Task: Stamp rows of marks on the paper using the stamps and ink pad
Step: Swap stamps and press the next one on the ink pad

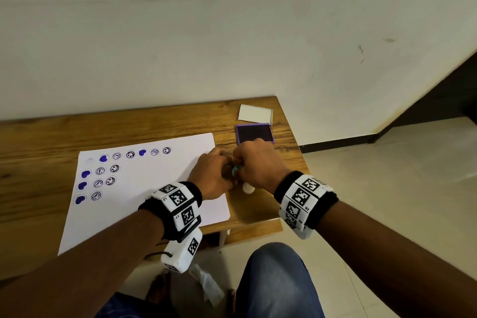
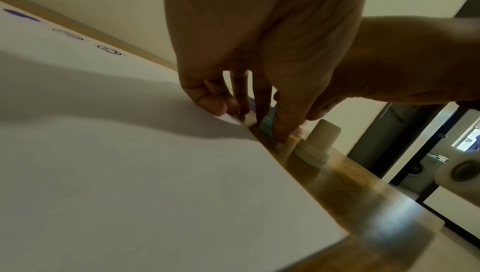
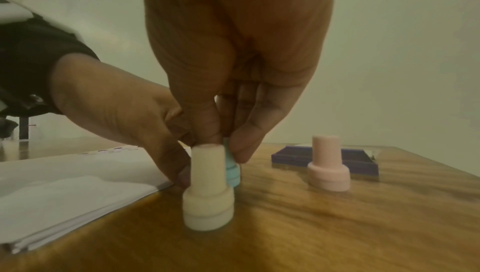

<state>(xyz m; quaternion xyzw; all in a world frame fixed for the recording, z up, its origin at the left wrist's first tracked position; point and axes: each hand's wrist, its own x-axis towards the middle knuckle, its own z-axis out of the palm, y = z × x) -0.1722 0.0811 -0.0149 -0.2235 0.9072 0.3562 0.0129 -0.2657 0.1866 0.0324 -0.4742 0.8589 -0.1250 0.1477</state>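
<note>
Here, teal stamp [image 3: 232, 170] — pinched in right hand [image 3: 233, 50] grip.

There were three stamps: a cream one [image 3: 208, 194], a teal one [image 3: 232, 170] and a pink one [image 3: 328, 165]. One ink pad [image 1: 254, 133], one lid [image 1: 255, 114], two hands.

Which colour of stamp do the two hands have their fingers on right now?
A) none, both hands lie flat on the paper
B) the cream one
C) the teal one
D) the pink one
C. In the right wrist view the right hand and left hand pinch the teal stamp on the table, while the cream stamp and pink stamp stand untouched.
</note>
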